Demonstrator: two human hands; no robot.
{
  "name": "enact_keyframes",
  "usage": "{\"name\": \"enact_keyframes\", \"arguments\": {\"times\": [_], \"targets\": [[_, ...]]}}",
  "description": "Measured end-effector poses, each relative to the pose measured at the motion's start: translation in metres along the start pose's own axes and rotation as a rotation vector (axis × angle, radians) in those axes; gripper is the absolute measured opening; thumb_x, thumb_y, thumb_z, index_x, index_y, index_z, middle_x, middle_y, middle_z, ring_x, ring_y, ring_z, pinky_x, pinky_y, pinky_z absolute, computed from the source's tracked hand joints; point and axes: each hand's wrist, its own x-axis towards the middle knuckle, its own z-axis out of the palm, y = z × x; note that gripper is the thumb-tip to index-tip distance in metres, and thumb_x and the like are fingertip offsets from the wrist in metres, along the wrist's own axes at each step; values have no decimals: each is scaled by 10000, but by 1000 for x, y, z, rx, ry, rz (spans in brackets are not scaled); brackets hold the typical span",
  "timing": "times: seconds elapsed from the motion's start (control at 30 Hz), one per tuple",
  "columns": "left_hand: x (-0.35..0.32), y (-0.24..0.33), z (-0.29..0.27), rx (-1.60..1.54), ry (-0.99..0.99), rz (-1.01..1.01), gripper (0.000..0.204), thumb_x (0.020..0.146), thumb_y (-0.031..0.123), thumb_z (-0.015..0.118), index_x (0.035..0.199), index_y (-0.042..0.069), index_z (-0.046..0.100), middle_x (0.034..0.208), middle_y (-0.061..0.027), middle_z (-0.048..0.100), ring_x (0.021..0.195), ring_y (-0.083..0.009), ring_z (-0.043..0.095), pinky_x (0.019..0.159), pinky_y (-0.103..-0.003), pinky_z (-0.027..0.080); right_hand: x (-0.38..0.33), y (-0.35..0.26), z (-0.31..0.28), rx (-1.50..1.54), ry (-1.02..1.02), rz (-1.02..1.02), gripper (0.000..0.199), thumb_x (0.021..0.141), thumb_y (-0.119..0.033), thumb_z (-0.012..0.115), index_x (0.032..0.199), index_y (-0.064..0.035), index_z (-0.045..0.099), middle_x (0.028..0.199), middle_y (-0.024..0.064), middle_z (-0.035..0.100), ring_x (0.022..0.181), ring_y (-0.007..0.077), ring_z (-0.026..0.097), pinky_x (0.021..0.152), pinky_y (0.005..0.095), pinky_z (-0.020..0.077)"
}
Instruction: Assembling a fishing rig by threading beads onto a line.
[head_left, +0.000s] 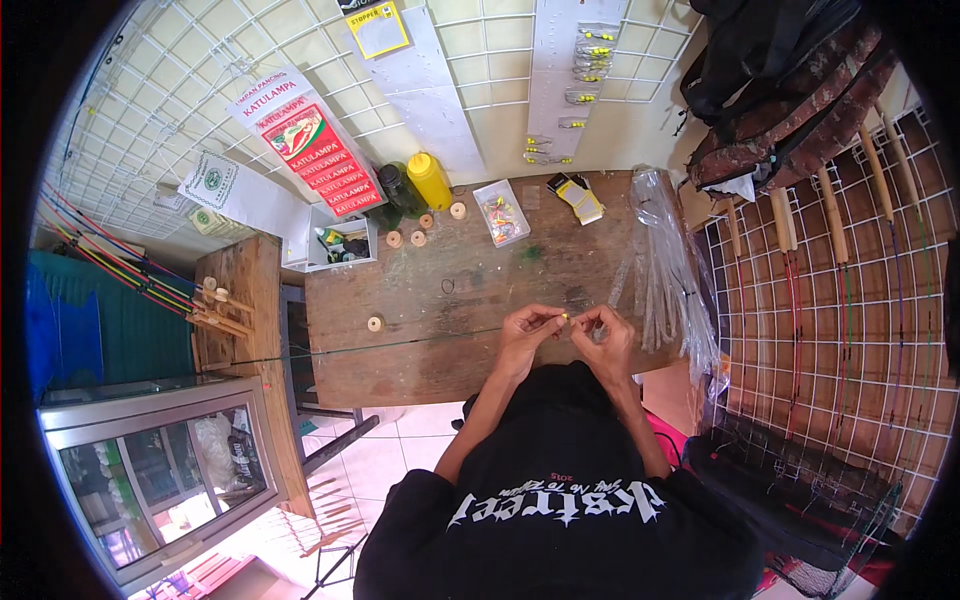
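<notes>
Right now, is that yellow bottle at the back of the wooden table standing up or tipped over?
Upright. The yellow bottle stands on its base on the wooden table, cap pointing up, beside a dark bottle.

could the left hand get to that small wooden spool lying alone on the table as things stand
Probably yes. The small wooden spool lies on bare wooden table to the left of the left hand, with only the thin rod near it. But both hands are pinching a tiny yellow piece.

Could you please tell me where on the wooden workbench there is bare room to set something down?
Bare wood lies mid-workbench, between the lone wooden spool and the plastic sleeves. The back edge is crowded: yellow bottle, clear tackle box, spools. Both hands fill the front.
</notes>
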Motion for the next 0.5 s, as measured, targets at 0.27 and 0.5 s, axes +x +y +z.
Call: {"name": "enact_keyframes", "arguments": {"times": [0.27,0.5], "targets": [[0,-2,-1,22,1,10,170,810,59,682,956,-18,637,835,-55,640,729,-109,571,672,-237,461,-1,3,1,20,14,1,100,710,-23,669,731,9,577,673,84,580,618,157,541,579,294,436],[0,1,2,7,-21,9,177,810,59,682,963,-18,637,844,-59,644,738,-112,571,678,-241,458,0,-2,1,-1,16,-5,116,708,-31,676,723,10,568,662,88,578,613,159,541,573,297,435]]}}
